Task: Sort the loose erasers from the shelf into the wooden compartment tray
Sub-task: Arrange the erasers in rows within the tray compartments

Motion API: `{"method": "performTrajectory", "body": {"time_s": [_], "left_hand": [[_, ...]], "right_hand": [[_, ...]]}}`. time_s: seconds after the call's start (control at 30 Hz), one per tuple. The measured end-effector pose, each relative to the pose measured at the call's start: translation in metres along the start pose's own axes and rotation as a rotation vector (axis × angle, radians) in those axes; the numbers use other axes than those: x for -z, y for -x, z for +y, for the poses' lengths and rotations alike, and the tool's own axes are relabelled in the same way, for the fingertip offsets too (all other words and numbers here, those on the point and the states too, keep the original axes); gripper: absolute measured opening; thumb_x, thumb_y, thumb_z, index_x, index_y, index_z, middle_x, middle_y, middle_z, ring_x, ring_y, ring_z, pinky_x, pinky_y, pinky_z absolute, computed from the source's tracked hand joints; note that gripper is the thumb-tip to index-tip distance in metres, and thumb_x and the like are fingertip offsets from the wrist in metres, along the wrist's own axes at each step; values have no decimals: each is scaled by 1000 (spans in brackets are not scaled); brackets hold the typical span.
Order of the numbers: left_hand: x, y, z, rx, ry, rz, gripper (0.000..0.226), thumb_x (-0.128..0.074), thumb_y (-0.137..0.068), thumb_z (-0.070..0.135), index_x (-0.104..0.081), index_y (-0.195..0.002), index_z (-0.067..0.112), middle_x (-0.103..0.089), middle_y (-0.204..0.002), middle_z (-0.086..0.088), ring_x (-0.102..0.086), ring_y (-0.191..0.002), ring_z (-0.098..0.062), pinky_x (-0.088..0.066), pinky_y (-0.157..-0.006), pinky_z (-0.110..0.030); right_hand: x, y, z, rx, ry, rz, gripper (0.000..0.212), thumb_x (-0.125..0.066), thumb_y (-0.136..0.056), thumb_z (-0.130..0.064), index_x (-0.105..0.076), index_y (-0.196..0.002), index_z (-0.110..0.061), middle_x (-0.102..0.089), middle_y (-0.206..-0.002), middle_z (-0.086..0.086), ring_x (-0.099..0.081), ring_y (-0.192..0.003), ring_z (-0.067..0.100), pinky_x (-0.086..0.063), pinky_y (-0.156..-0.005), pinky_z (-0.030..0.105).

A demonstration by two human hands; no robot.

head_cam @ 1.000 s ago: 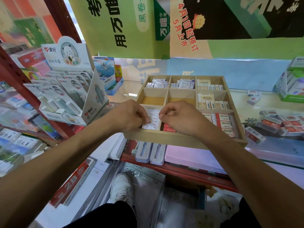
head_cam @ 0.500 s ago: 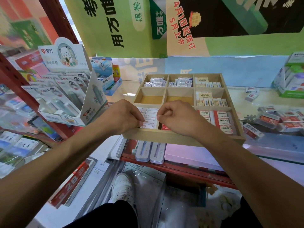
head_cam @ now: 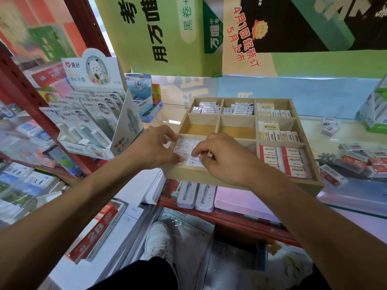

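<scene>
At the far left, a white display box (head_cam: 92, 114) of carded pens stood on the shelf, just beside the wooden compartment tray (head_cam: 209, 175). My left hand (head_cam: 152, 149) reached over the tray's near-left compartment, its fingers curled, its grip pinching at the white erasers (head_cam: 184, 146) that lay flat in rows there. My right hand (head_cam: 226, 160) sat just beside it over the same compartment, fingers bent down onto a white eraser at the near edge; I could not tell whether its grip held that eraser or only pressed on it, since the knuckles hid the fingertips.

Further back in the tray, the two middle-row compartments on the left and centre showed bare wood. The back row held small white-and-blue packs (head_cam: 206, 107) on the left and more of the same in the centre. The right column carried cream-coloured erasers (head_cam: 274, 113) in the back and middle cells, and red-and-white 2B erasers (head_cam: 282, 160) in the near-right cell, stacked in two columns.

To the right of the tray, loose erasers (head_cam: 330, 127) lay scattered on the glass shelf (head_cam: 345, 193), some well back, and others in a heap of red-and-white ones (head_cam: 362, 160) near the tray's right wall. A green-and-white box (head_cam: 374, 109) stood at the far right edge.
</scene>
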State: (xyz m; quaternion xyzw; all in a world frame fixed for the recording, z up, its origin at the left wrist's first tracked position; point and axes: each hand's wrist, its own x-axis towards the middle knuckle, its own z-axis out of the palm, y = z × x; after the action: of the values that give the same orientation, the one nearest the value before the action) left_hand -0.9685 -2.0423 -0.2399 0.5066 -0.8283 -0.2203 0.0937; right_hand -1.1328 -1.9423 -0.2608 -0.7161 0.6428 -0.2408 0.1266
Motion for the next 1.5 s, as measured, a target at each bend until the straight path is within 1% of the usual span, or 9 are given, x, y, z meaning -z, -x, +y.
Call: {"method": "performTrajectory", "body": {"time_s": [0.07, 0.13, 0.33, 0.7, 0.9, 1.0, 1.13, 1.33, 1.5], "left_hand": [[-1, -1, -1, 153, 65, -58, 73, -86, -65, 36, -47, -126, 26, -51, -118, 1, -53, -103, -19, -52, -71, -28], [-2, 0, 0, 253, 151, -125, 85, -87, -63, 36, -42, -134, 23, -53, -123, -3, -54, -107, -22, -54, -83, -36], [-1, 1, 11, 284, 379, -246, 34, -73, -81, 8, -56, -107, 23, -58, -91, 3, -55, -81, -11, -53, -70, -25], [-2, -2, 11, 328, 378, -222, 39, -70, -78, -1, -63, -117, 4, -64, -112, -13, -62, -91, -23, -56, -89, -40], [-7, -2, 4, 316, 461, -184, 30, -65, -78, -5, -66, -106, 5, -67, -107, -13, -60, -83, -20, -55, -81, -35], [-10, -1, 1, 338, 508, -199, 28, -63, -78, -3, -65, -103, 10, -66, -101, -12, -58, -84, -20, -54, -74, -32], [-12, 1, 1, 362, 518, -185, 23, -64, -77, -2, -64, -98, 9, -67, -95, -10, -62, -80, -19, -57, -69, -31], [-11, 3, 2, 365, 552, -201, 24, -64, -82, -2, -62, -102, 12, -65, -104, -10, -63, -90, -22, -58, -82, -39], [-11, 6, 1, 344, 598, -208, 21, -65, -84, 1, -61, -92, 20, -64, -104, -6, -60, -95, -21, -57, -76, -34]], "right_hand": [[-1, -1, 0, 10, 27, -37, 30, -47, -98, -18, -67, -117, -29, -56, -103, -3, -43, -111, 16, -38, -90, 31], [-2, -1, 0, 9, 35, -53, 31, -46, -98, -18, -66, -118, -29, -58, -105, -2, -42, -112, 19, -37, -91, 32], [-5, -4, 1, 37, 57, -61, 34, -44, -99, -18, -63, -123, -32, -48, -97, -7, -40, -107, 19, -38, -92, 36], [-1, -15, -3, 199, 192, -173, 38, -44, -98, -16, -61, -126, -35, -52, -95, -3, -47, -100, 19, -42, -86, 37], [3, -24, -7, 249, 314, -235, 38, -41, -98, -14, -60, -126, -33, -51, -100, -2, -48, -104, 16, -44, -81, 35], [5, -23, -6, 271, 305, -255, 32, -45, -97, -30, -60, -125, -32, -51, -98, -1, -49, -99, 16, -44, -76, 33], [8, -20, 5, 334, 355, -288, 46, -53, -90, -52, -53, -132, -33, -50, -99, -3, -47, -94, 14, -42, -74, 33], [1, -17, 4, 375, 342, -271, 38, -52, -96, -39, -59, -129, -23, -52, -106, 1, -47, -101, 17, -42, -87, 37], [-10, -4, 11, 389, 352, -143, 36, -49, -96, -38, -67, -116, -15, -57, -103, 3, -51, -94, 21, -46, -82, 42]]}}
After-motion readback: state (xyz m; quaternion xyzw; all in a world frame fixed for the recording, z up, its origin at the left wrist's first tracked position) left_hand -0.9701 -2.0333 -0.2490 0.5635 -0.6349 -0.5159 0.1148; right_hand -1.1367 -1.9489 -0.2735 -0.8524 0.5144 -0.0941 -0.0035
